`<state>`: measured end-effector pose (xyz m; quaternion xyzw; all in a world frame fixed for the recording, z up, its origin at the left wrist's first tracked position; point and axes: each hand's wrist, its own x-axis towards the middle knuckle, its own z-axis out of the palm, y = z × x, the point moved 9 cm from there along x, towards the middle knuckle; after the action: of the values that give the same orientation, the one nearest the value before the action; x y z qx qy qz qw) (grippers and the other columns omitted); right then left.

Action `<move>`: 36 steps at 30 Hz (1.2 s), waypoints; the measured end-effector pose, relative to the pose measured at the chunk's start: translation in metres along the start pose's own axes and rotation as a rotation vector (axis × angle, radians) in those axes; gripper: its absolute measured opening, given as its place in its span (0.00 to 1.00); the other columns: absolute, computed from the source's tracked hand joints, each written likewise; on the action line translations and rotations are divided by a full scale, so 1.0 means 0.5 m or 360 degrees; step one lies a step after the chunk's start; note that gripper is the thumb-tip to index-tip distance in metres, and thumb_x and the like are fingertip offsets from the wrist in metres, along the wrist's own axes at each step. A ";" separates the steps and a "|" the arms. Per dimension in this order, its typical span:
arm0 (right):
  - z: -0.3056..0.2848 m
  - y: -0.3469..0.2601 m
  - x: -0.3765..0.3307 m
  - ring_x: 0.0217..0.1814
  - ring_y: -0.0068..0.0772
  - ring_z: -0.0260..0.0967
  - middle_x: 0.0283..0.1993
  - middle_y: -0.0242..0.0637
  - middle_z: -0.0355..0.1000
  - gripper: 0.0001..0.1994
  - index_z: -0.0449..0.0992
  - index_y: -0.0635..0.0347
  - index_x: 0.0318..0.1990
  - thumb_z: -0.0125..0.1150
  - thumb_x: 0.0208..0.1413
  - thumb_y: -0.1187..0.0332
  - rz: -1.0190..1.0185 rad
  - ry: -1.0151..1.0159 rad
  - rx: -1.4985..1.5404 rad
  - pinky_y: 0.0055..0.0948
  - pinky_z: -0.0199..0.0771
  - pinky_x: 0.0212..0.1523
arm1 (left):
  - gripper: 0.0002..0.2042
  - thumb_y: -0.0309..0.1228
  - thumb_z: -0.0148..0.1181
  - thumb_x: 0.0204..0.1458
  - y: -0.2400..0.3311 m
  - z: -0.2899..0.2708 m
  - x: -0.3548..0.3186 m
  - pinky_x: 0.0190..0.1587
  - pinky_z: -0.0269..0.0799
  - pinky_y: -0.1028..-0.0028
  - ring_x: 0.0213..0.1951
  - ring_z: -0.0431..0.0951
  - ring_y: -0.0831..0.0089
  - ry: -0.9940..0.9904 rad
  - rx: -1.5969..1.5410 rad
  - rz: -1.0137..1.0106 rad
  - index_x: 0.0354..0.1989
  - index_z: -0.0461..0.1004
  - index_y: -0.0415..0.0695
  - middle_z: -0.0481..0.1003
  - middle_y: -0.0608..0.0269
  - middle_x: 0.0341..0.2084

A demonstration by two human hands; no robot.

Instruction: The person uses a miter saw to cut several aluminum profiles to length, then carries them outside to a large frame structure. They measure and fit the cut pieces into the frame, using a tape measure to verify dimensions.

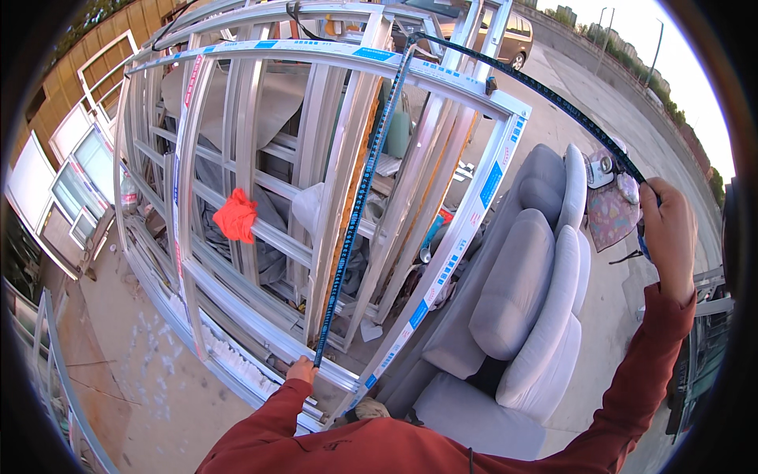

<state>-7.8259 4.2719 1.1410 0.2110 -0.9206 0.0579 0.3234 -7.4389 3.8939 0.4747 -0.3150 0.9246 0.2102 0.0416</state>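
A dark tape measure [359, 209] with teal markings runs up across the opening of a metal window frame [466, 213] covered in white-and-blue protective film. At the frame's lower bar my left hand [301, 370] is closed on the low end of the tape. The tape rises to the top bar, bends sharply there and slants down to the right. My right hand [669, 229], raised at the far right, is closed around that other part; the tape's case cannot be made out. Behind the film-covered frame, several bare metal frames [245, 142] stand close together.
A grey cushioned sofa [513, 292] stands right beside the frame. An orange-red cloth [236, 216] hangs on a bar inside the stack. White window panels [79, 189] lean at the left. A brown van [513, 39] is parked beyond, and a patterned bag [612, 213] lies past the sofa.
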 end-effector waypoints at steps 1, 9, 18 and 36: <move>-0.002 0.001 -0.003 0.29 0.57 0.66 0.25 0.54 0.67 0.13 0.72 0.67 0.31 0.53 0.59 0.63 0.0015 -0.0005 0.0000 0.44 0.64 0.32 | 0.09 0.35 0.64 0.52 0.002 0.001 -0.001 0.43 0.73 0.54 0.40 0.76 0.51 -0.0001 -0.0020 -0.0015 0.32 0.78 0.43 0.72 0.56 0.37; 0.013 0.042 -0.037 0.27 0.46 0.68 0.23 0.47 0.68 0.10 0.76 0.66 0.34 0.56 0.57 0.67 0.0089 -0.0303 0.0426 0.37 0.66 0.32 | 0.09 0.31 0.67 0.46 0.037 -0.175 0.057 0.45 0.70 0.57 0.41 0.73 0.51 0.0985 -0.0375 0.0215 0.31 0.77 0.40 0.73 0.51 0.34; 0.196 0.007 -0.189 0.24 0.20 0.65 0.22 0.32 0.67 0.08 0.76 0.68 0.32 0.57 0.57 0.71 0.0080 -0.1022 0.0998 0.26 0.66 0.26 | 0.37 0.47 0.65 0.51 0.678 -0.865 0.208 0.62 0.59 0.60 0.61 0.66 0.53 0.1249 -0.0744 0.1904 0.67 0.61 0.45 0.65 0.48 0.62; 0.521 -0.100 -0.556 0.31 0.15 0.64 0.28 0.28 0.70 0.14 0.75 0.64 0.33 0.46 0.66 0.66 0.1297 -0.0807 0.2068 0.19 0.65 0.34 | 0.27 0.59 0.68 0.37 1.018 -1.012 0.466 0.42 0.64 0.64 0.36 0.74 0.64 0.1845 0.0103 0.1788 0.32 0.76 0.46 0.74 0.65 0.27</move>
<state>-7.7583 4.2607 0.7631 0.0113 -0.7529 0.6453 -0.1290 -7.9021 3.9156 1.0698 0.1392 0.8250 -0.0241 -0.5473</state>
